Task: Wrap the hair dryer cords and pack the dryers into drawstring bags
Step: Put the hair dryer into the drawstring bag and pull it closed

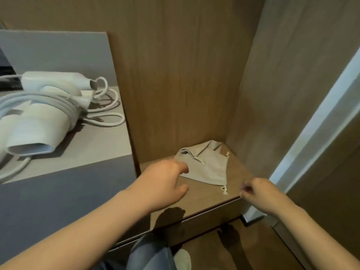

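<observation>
- Fingers (182, 166) of left hand (165, 184) loosely parted, stretched toward the near edge of the drawstring bag (206, 166); touching or just short, hard to tell.
- Fingers (245, 191) of right hand (261, 193) curled close together near the bag's tasselled drawstring end (225, 190), blurred; pinching something or nothing, cannot tell.
- Bag lying limp and crumpled in the back corner of the wooden shelf (204, 199).
- Two white dryers well apart from it on the grey desk (87, 152): near dryer (37, 123) with wound cord (39, 102) round it, far dryer (58, 82) with loose cord (109, 121) sprawled beside it.
- Likely risks: catching only one layer of cloth and lifting the bag with its mouth closed; tugging the drawstring and cinching the opening before loading; loose cord snagging or trailing off the desk if left unwrapped.
</observation>
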`<action>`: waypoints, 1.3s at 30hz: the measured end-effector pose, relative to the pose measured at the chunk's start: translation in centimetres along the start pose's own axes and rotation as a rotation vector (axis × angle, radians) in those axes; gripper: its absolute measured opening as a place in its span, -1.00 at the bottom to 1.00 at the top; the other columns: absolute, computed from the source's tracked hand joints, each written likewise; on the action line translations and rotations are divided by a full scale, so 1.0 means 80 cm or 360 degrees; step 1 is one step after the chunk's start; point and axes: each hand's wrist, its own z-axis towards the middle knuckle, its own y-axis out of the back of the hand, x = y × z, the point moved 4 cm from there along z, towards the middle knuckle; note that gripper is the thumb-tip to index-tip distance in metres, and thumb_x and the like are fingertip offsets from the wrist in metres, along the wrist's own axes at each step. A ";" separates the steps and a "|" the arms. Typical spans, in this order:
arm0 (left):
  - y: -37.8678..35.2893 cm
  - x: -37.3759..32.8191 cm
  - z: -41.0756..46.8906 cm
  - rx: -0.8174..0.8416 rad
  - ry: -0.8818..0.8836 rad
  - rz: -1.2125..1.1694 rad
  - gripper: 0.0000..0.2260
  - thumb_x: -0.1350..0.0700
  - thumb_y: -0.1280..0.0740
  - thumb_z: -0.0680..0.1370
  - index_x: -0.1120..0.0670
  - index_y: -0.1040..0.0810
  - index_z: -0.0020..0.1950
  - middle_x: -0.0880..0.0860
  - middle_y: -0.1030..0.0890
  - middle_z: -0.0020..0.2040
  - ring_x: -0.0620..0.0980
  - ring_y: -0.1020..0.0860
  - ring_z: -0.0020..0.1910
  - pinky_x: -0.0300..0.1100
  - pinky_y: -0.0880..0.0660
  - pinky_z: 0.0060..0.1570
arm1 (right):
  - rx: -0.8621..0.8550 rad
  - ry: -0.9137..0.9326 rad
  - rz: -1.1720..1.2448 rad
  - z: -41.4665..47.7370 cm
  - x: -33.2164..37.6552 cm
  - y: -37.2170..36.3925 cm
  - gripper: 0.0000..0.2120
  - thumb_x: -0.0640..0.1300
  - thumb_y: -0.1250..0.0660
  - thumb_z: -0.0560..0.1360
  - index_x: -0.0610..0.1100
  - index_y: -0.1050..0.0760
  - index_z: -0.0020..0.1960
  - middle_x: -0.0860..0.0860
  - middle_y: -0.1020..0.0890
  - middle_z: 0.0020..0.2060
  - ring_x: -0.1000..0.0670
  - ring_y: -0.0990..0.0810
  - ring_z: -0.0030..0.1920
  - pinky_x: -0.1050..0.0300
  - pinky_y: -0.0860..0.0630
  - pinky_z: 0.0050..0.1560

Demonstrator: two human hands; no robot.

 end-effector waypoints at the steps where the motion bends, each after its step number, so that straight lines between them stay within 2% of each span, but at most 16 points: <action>1: -0.016 0.000 0.015 0.0059 0.0023 0.0008 -0.62 -0.07 -0.30 0.55 -0.05 -0.44 0.36 -0.04 -0.54 0.25 -0.07 -0.50 0.21 -0.15 -0.48 0.19 | 0.0040 -0.0022 0.0024 0.010 -0.013 -0.012 -0.88 0.01 -0.29 0.51 -0.01 -0.57 -0.06 0.03 -0.64 -0.19 0.06 -0.58 -0.15 0.07 -0.56 -0.06; 5: -0.079 0.007 0.068 0.0302 0.0123 -0.0030 -0.63 -0.04 -0.30 0.56 -0.04 -0.43 0.37 -0.03 -0.53 0.24 -0.05 -0.50 0.19 -0.15 -0.50 0.15 | 0.0147 -0.0083 0.0136 0.056 -0.049 -0.055 -0.93 -0.02 -0.28 0.52 0.02 -0.51 -0.06 0.05 -0.60 -0.17 0.02 -0.56 -0.09 0.09 -0.51 -0.05; 9: -0.129 0.019 0.118 0.0392 0.0223 -0.0026 -0.64 -0.02 -0.31 0.55 -0.01 -0.46 0.34 0.00 -0.53 0.23 0.00 -0.51 0.19 -0.09 -0.51 0.15 | 0.0180 -0.0176 0.0343 0.114 -0.075 -0.097 -0.84 -0.09 -0.28 0.54 -0.15 -0.58 -0.02 -0.06 -0.64 -0.11 -0.07 -0.59 -0.04 0.00 -0.53 0.02; 12: -0.164 0.027 0.153 0.0468 0.0291 -0.0005 -0.67 -0.02 -0.30 0.56 0.00 -0.47 0.31 0.01 -0.54 0.22 0.02 -0.51 0.19 -0.06 -0.52 0.16 | 0.0191 -0.0287 0.0518 0.157 -0.091 -0.128 -0.81 -0.03 -0.27 0.56 -0.14 -0.53 -0.12 -0.05 -0.61 -0.19 -0.06 -0.59 -0.10 -0.03 -0.52 -0.02; 16: -0.203 0.041 0.193 0.0665 0.0346 0.0055 -0.69 0.00 -0.28 0.58 0.03 -0.47 0.31 0.04 -0.55 0.22 0.03 -0.52 0.18 -0.07 -0.50 0.17 | 0.0160 -0.0563 0.0667 0.208 -0.108 -0.168 -0.75 0.01 -0.24 0.56 -0.15 -0.54 0.04 -0.03 -0.59 -0.10 -0.06 -0.57 -0.04 0.02 -0.49 0.01; 20: -0.228 0.063 0.224 0.0766 0.0396 0.0098 -0.70 0.01 -0.22 0.61 0.08 -0.47 0.30 0.11 -0.54 0.23 0.10 -0.51 0.21 -0.13 -0.46 0.16 | 0.0133 -0.0656 0.0730 0.246 -0.106 -0.197 -0.79 0.02 -0.25 0.56 -0.12 -0.48 0.02 0.05 -0.51 -0.23 0.02 -0.52 -0.17 0.14 -0.42 -0.18; 24: -0.244 0.074 0.228 0.0792 0.0436 0.0019 -0.69 0.03 -0.26 0.59 0.04 -0.47 0.33 0.07 -0.52 0.26 0.06 -0.49 0.23 -0.17 -0.44 0.19 | 0.0088 -0.0690 0.0794 0.275 -0.099 -0.210 -0.77 -0.02 -0.21 0.60 -0.20 -0.44 -0.04 0.04 -0.49 -0.36 0.12 -0.51 -0.41 0.33 -0.35 -0.54; 26: -0.247 0.076 0.221 0.0723 0.0432 0.0002 -0.69 -0.01 -0.28 0.58 0.01 -0.48 0.31 0.04 -0.54 0.22 0.03 -0.52 0.19 -0.12 -0.47 0.19 | 0.0024 -0.0724 0.0804 0.283 -0.099 -0.214 -0.74 -0.03 -0.18 0.62 -0.24 -0.45 -0.01 0.01 -0.53 -0.40 0.08 -0.56 -0.46 0.32 -0.37 -0.59; 28: -0.246 0.079 0.216 0.0604 0.0406 0.0013 -0.71 -0.04 -0.30 0.55 -0.02 -0.51 0.26 0.00 -0.56 0.17 0.00 -0.53 0.14 -0.15 -0.49 0.14 | -0.0023 -0.0736 0.0796 0.286 -0.101 -0.215 -0.72 -0.07 -0.14 0.63 -0.27 -0.46 -0.04 0.01 -0.47 -0.45 0.13 -0.47 -0.52 0.37 -0.28 -0.65; 30: -0.243 0.081 0.214 0.0551 0.0406 0.0018 -0.72 -0.05 -0.31 0.54 -0.05 -0.52 0.22 -0.03 -0.57 0.14 -0.02 -0.54 0.10 -0.16 -0.50 0.10 | -0.0050 -0.0714 0.0825 0.284 -0.100 -0.207 -0.79 -0.15 -0.15 0.62 -0.23 -0.40 -0.13 0.01 -0.40 -0.43 0.17 -0.38 -0.52 0.44 -0.20 -0.69; 32: -0.238 0.078 0.215 0.0549 0.0389 0.0027 -0.73 -0.05 -0.30 0.54 -0.04 -0.52 0.23 -0.02 -0.57 0.14 -0.01 -0.54 0.11 -0.14 -0.50 0.11 | -0.0093 -0.0664 0.0911 0.277 -0.103 -0.195 -0.79 -0.19 -0.22 0.58 -0.13 -0.34 -0.22 0.01 -0.39 -0.37 0.13 -0.40 -0.43 0.42 -0.26 -0.60; 34: -0.230 0.070 0.219 0.0556 0.0363 0.0077 -0.72 -0.03 -0.27 0.56 -0.01 -0.52 0.24 0.02 -0.57 0.15 0.03 -0.54 0.12 -0.12 -0.50 0.11 | -0.0195 -0.0590 0.0988 0.266 -0.101 -0.174 -0.79 -0.18 -0.30 0.53 -0.08 -0.35 -0.24 0.00 -0.47 -0.31 0.08 -0.48 -0.33 0.35 -0.36 -0.48; 37: -0.213 0.058 0.220 0.0546 0.0361 0.0121 -0.72 -0.03 -0.23 0.58 0.04 -0.51 0.24 0.07 -0.57 0.15 0.09 -0.55 0.12 -0.08 -0.51 0.09 | -0.0365 -0.0444 0.0808 0.245 -0.096 -0.125 -0.91 -0.15 -0.37 0.48 -0.03 -0.46 -0.11 0.04 -0.58 -0.23 0.05 -0.59 -0.22 0.17 -0.57 -0.28; 39: -0.196 0.050 0.215 0.0485 0.0353 0.0081 -0.72 -0.01 -0.26 0.56 0.04 -0.51 0.24 0.07 -0.58 0.15 0.09 -0.55 0.12 -0.04 -0.53 0.10 | -0.0464 -0.0236 0.0677 0.226 -0.086 -0.078 -0.88 -0.18 -0.37 0.48 -0.01 -0.46 -0.06 0.06 -0.59 -0.21 0.05 -0.59 -0.22 0.21 -0.51 -0.27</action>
